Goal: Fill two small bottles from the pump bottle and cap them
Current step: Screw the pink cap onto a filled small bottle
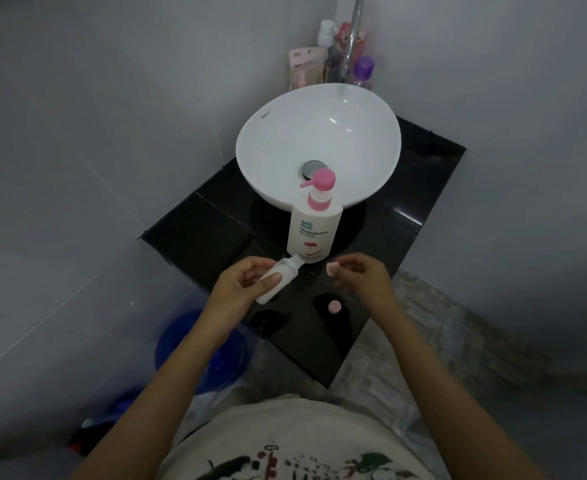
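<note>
Pump bottle [313, 227] before basin [274, 133], loose cap [334, 306] nearer on counter [195, 233]

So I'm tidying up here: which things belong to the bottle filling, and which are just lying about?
Job: pump bottle, small bottle in left hand, pink cap in right hand, second cap.
Lying about: toiletries behind sink, blue bucket.

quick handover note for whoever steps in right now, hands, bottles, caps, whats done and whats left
Left hand: grip closed on a small translucent white plastic bottle, uncapped and tilted, neck toward the pump bottle.
Right hand: pinching a small pink cap in its fingertips, apart from the bottle neck.
The white pump bottle with pink pump head stands upright on the black counter, before the white basin.
A second pink cap lies loose on the counter.
A second small bottle is not visible.
Fill level: cannot tell.
Left: cap the held bottle, then fill and cap the other.
</note>
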`<move>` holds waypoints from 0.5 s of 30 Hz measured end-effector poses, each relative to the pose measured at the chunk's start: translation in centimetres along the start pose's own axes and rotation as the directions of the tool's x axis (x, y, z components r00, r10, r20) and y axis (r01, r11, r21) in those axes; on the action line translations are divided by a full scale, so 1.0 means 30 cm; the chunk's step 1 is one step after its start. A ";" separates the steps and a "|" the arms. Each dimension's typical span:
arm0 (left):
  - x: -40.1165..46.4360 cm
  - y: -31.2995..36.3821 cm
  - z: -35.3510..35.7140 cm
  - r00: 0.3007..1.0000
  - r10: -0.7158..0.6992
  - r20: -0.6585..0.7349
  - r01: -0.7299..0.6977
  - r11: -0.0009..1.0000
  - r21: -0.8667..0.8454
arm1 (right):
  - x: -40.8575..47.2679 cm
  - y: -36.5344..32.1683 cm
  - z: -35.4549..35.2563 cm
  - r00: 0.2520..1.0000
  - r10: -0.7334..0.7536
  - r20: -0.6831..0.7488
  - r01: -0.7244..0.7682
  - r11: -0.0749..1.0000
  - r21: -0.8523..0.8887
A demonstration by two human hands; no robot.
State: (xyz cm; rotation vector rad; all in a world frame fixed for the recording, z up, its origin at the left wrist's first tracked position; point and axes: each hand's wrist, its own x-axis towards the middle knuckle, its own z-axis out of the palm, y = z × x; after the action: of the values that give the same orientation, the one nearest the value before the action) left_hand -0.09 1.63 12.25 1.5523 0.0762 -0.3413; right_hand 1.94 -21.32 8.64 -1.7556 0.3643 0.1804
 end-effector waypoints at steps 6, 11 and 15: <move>-0.003 0.019 0.040 0.992 -0.023 0.125 0.023 1.000 -0.002 | -0.169 -0.169 -0.054 0.976 -0.150 0.158 0.130 0.983 0.133; -0.018 0.037 0.065 0.982 0.001 0.188 -0.007 1.000 0.030 | -0.218 -0.188 -0.053 0.969 -0.176 0.172 0.163 0.983 0.089; -0.026 0.042 0.065 0.983 -0.004 0.185 -0.002 0.999 0.032 | -0.235 -0.195 -0.062 0.947 -0.232 0.224 0.228 0.973 0.044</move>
State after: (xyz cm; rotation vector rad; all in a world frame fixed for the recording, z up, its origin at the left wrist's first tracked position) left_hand -0.82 -0.18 13.72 1.5453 -0.0735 -0.4880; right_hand -2.81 -21.06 16.68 -1.7230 -0.0072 0.2077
